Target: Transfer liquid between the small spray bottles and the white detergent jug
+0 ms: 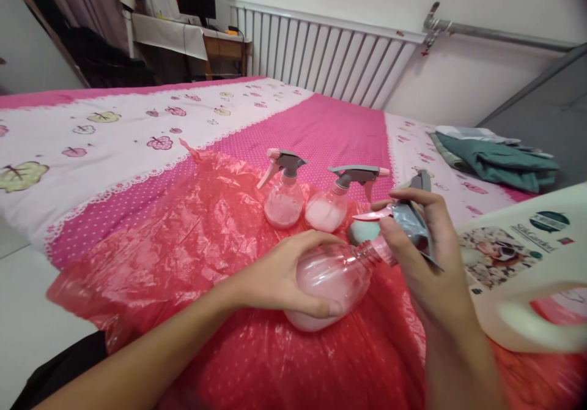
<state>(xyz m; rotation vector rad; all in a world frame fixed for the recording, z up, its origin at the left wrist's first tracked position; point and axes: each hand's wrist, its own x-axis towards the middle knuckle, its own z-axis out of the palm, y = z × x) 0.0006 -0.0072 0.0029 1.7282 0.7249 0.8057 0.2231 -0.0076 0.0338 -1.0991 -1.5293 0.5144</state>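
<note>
The left hand (279, 273) is clasping the belly of the near pink spray bottle (332, 273), lying sideways over the red plastic sheet (183, 245), neck pointing right into the right hand (424, 266), which is gripping its grey trigger head (411, 217).

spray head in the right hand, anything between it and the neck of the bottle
Nothing visible does. The right hand grips the spray head right at the neck of the bottle, which the left hand holds on its side.
</note>
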